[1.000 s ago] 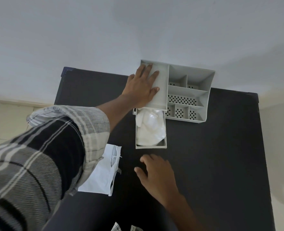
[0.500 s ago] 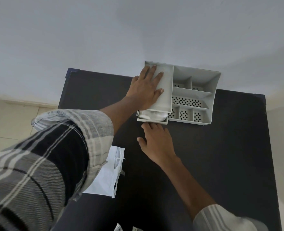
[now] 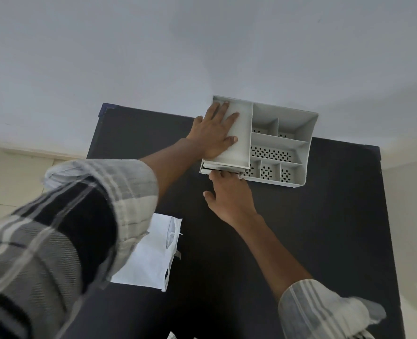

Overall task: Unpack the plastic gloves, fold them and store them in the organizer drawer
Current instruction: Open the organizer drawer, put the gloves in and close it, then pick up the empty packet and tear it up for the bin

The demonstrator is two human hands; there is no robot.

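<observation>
**Hands on the grey box**

A grey organizer (image 3: 279, 143) sits at the far edge of a black table (image 3: 324, 241), close to the white wall (image 3: 202, 45). It has many little sections, and some have dots of holes in the bottom.

The left hand (image 3: 214, 133) lies flat and open on the smooth top at the left side of the organizer. Its fingers are spread out and it grips nothing.

Under that flat top is the drawer (image 3: 220, 169). Only a thin strip of its front sticks out, so it is almost all the way in. A bit of white shows in the slit, but I cannot tell what it is. The gloves themselves cannot be seen.

The right hand (image 3: 230, 195) is flat on the table with its fingertips touching the front of the drawer. The fingers are straight, not curled around anything.

A white packet (image 3: 151, 255) lies on the table near the left sleeve (image 3: 55, 241), well apart from the organizer. The sleeve is checked in grey, black and cream.
</observation>
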